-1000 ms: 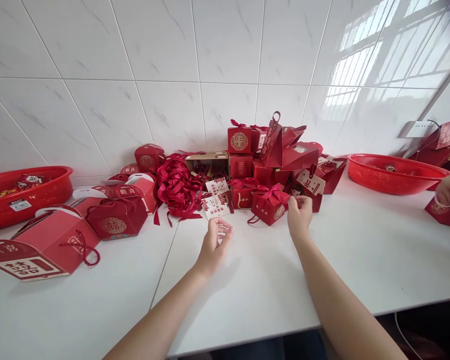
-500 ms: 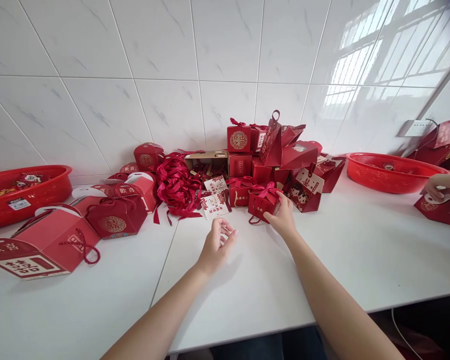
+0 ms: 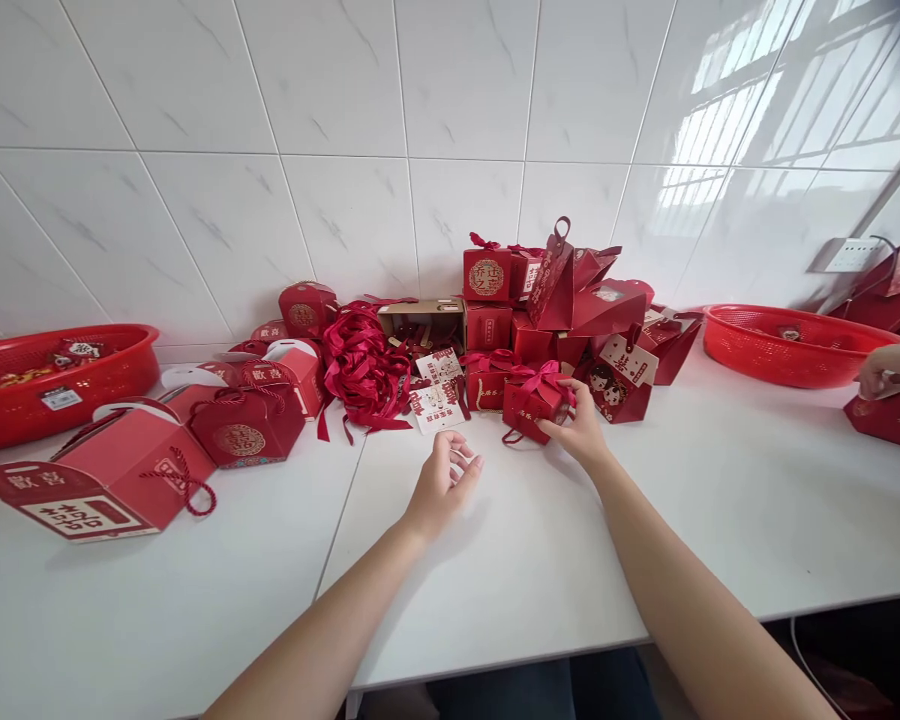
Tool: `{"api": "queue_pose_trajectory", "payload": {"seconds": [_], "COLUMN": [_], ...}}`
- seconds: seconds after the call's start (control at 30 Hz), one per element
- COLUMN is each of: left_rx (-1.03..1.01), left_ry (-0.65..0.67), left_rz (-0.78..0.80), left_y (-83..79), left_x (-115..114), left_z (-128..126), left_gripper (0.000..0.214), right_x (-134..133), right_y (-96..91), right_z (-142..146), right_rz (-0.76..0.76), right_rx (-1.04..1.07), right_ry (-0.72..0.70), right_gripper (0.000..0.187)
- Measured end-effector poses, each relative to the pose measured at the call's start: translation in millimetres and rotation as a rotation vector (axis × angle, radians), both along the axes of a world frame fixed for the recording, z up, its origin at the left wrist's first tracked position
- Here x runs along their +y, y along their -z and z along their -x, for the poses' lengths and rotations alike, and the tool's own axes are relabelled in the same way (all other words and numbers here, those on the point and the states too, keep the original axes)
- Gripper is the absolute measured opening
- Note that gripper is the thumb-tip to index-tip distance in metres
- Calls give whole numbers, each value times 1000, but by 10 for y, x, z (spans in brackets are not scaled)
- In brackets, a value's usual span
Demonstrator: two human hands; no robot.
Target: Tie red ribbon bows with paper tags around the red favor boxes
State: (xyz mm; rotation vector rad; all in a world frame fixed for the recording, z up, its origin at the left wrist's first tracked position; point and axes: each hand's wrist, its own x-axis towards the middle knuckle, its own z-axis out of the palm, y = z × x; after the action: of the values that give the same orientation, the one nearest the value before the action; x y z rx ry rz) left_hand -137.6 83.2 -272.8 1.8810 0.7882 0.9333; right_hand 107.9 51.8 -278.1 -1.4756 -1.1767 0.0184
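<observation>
My right hand (image 3: 579, 428) grips a small red gift box (image 3: 526, 408) by its right side, thumb low and fingers near the top. A pink-red ribbon bow (image 3: 541, 376) crowns this box, and a dark cord loop shows beneath it. Just above the tabletop, my left hand (image 3: 442, 483) holds nothing; its fingers are loosely curled and apart. Beyond it lie white-and-red printed cards (image 3: 441, 408). Another ribboned red box (image 3: 487, 385) stands directly behind the held one. To its right leans a red box with a cartoon figure tag (image 3: 621, 375).
A heap of red ribbons (image 3: 367, 365) lies left of an open cardboard box (image 3: 424, 318). Large red gift boxes (image 3: 131, 470) stand at left, near a red plastic basket (image 3: 60, 400). Another red basket (image 3: 787, 355) is at right, near another person's hand (image 3: 889, 370) on a red box.
The view has shifted slightly, so everything sits a little further right. My right hand keeps its hold on the small gift box; my left hand keeps much the same pose.
</observation>
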Motion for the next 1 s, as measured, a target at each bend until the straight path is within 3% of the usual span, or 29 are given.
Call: {"api": "queue_pose_trajectory", "payload": {"seconds": [0.2, 0.33, 0.4, 0.5, 0.63, 1.0], "left_rx": [28, 20, 17, 16, 43, 68], "left_ry": [27, 41, 46, 33, 36, 23], "left_rz": [-18, 0, 6, 33, 93, 111], "left_y": [25, 42, 54, 65, 55, 46], "left_x": [33, 69, 91, 122, 131, 100], "left_z": [-20, -35, -40, -40, -29, -21], "left_gripper": [27, 27, 28, 28, 28, 30], "right_x": [-48, 315, 569, 921, 1201, 1257], "right_y": [-553, -843, -837, -690, -540, -603], "right_z": [398, 615, 647, 641, 651, 766], "right_rz": [-228, -275, -262, -121, -15, -52], "right_rx": [70, -85, -122, -73, -58, -55], "right_ry": [-137, -3, 116, 238, 338, 443], "right_gripper": [64, 70, 73, 77, 82, 81]}}
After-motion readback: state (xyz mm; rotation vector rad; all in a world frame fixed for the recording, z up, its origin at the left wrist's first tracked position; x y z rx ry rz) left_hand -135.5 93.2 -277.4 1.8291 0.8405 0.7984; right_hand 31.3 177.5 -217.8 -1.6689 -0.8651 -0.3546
